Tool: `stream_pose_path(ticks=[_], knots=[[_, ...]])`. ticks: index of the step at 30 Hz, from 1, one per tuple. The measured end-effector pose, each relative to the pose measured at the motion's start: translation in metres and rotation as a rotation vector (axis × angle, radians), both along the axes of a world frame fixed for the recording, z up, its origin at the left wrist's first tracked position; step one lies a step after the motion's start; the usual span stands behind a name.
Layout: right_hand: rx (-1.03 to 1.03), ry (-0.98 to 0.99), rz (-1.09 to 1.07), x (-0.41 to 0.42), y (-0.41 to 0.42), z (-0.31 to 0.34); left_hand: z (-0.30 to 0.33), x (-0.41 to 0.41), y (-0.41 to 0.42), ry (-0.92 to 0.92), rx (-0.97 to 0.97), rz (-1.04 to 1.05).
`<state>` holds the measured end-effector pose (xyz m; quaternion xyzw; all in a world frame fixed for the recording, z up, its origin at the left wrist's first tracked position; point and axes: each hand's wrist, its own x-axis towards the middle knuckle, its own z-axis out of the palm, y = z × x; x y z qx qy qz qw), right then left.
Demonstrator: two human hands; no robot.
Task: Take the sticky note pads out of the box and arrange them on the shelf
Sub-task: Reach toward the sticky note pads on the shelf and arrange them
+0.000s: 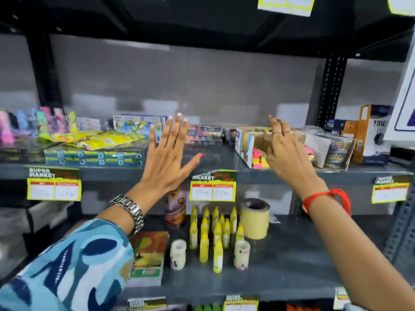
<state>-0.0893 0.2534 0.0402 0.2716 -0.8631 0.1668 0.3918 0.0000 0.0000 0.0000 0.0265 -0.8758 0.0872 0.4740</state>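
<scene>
A blue patterned sleeve (67,265) fills the near left corner. Beyond it, yellow glue bottles (213,234) stand on the lower shelf. Higher up, the left hand (170,158) is spread flat, empty, before the grey middle shelf (215,158). The right hand (289,153) reaches into an open cardboard box (244,147) on that shelf; its grip is hidden. Neon sticky note pads (259,159) lie inside the box, just left of the hand.
</scene>
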Motion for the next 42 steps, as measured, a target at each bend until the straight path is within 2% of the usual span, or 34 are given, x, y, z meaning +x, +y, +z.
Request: stream_pose_path(ticks=[4, 14, 17, 20, 23, 27, 29, 31, 33, 36, 38, 42], knots=[[0.054, -0.001, -0.081, -0.007, 0.010, -0.009, -0.020, 0.011, -0.014, -0.019, 0.017, 0.099], [0.102, -0.076, -0.146, 0.004, 0.017, -0.005, -0.037, 0.034, -0.040, -0.042, 0.084, 0.195], [0.102, -0.024, -0.205, 0.009, 0.021, -0.002, -0.037, 0.037, -0.045, -0.050, 0.101, 0.213], [0.022, 0.049, -0.215, 0.009, 0.026, -0.002, -0.035, 0.039, -0.051, -0.044, 0.124, 0.235], [-0.168, 0.112, -0.185, 0.005, 0.029, 0.002, -0.031, 0.041, -0.057, -0.035, 0.140, 0.232], [-0.436, 0.352, -0.075, 0.018, 0.009, 0.012, -0.032, 0.043, -0.058, -0.017, 0.127, 0.212], [-0.458, 0.456, 0.028, 0.030, -0.016, 0.017, -0.034, 0.042, -0.059, -0.008, 0.133, 0.203], [-0.375, 0.498, 0.110, 0.037, -0.050, 0.020, -0.035, 0.041, -0.060, -0.004, 0.138, 0.199], [-0.226, 0.442, 0.205, 0.041, -0.084, 0.022, -0.035, 0.041, -0.061, -0.001, 0.138, 0.201], [0.035, 0.203, 0.246, 0.045, -0.130, 0.023, -0.036, 0.040, -0.061, 0.008, 0.135, 0.214], [0.125, 0.068, 0.222, 0.047, -0.151, 0.023, -0.037, 0.040, -0.061, 0.009, 0.130, 0.221], [0.268, -0.069, 0.182, 0.038, -0.175, 0.019, -0.040, 0.038, -0.062, 0.013, 0.119, 0.228]])
